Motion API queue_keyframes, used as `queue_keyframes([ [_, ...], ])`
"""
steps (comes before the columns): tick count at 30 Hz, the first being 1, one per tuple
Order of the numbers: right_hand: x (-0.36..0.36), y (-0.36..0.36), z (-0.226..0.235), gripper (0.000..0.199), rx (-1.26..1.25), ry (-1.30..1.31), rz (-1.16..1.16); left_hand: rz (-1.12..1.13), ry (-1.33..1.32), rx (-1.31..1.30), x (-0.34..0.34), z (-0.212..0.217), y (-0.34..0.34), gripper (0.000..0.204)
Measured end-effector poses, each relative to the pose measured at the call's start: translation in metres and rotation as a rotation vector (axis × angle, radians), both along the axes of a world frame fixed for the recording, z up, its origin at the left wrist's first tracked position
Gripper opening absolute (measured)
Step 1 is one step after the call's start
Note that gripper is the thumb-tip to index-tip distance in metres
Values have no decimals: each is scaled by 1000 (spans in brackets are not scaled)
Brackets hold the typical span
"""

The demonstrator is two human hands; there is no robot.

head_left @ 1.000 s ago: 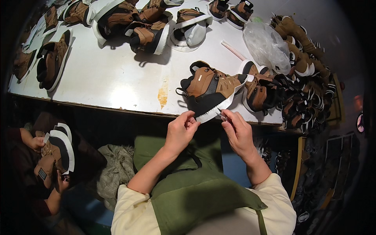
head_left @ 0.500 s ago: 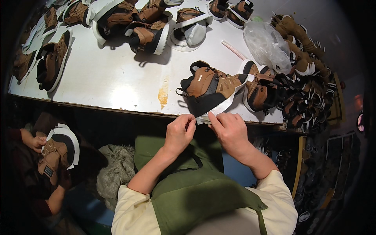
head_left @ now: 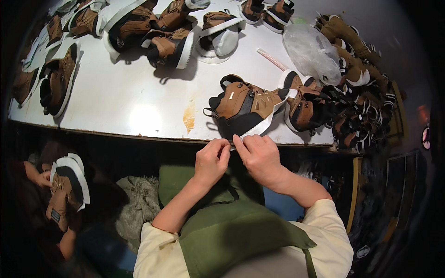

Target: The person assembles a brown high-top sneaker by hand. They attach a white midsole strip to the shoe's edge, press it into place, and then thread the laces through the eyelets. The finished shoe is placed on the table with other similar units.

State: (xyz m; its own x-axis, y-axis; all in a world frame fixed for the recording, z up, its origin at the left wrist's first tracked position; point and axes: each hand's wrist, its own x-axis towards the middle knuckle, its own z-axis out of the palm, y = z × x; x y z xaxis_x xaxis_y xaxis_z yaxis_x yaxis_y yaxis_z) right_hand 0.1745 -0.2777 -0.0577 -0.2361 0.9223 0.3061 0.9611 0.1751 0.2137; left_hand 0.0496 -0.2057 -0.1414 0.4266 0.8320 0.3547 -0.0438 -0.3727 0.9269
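A brown and black ankle-high shoe (head_left: 236, 99) lies tilted at the table's near edge, its sole side toward me. White strip material (head_left: 262, 126) runs along its lower edge and down to my fingers. My left hand (head_left: 212, 160) is closed in a pinch just below the shoe's heel. Beside it, my right hand (head_left: 259, 157) has its fingers pressed together at the table edge, its index fingertip near the left hand's fingers. Only a sliver of a pale strip shows between the two hands; the fingers hide most of it.
More brown shoes with white soles (head_left: 171, 48) stand across the white table (head_left: 116, 97). On the right are a clear plastic bag (head_left: 310, 53), a pale stick (head_left: 271, 59) and a heap of shoes (head_left: 361, 111). At left, another person's hand (head_left: 44, 178) holds a shoe (head_left: 69, 185).
My hands have drawn closer together at the table edge, and the pale strip between them shows less. The co-worker's shoe has turned slightly. The whole view has shifted a little.
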Motion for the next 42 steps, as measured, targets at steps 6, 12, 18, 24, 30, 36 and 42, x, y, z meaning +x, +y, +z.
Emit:
queue_keyframes([
  [6,1,2,1,33,35,-17,35,-17,-12,-60,1,-4,1,5],
  [12,3,0,0,38,26,22,17,-26,-34,-104,0,-4,1,5],
  [18,3,-1,0,39,-12,10,7,-32,-56,-118,0,-7,-2,4],
  [24,2,-1,1,38,-23,10,1,-28,-59,-81,2,-5,-2,4],
  [30,3,-1,3,37,-25,15,15,-17,-71,-85,3,-5,0,4],
  [36,4,-2,0,38,-18,25,6,-33,-88,-182,2,-10,-2,3],
  [42,2,-3,-2,39,-17,14,-23,-8,-94,-121,2,-12,-3,3],
])
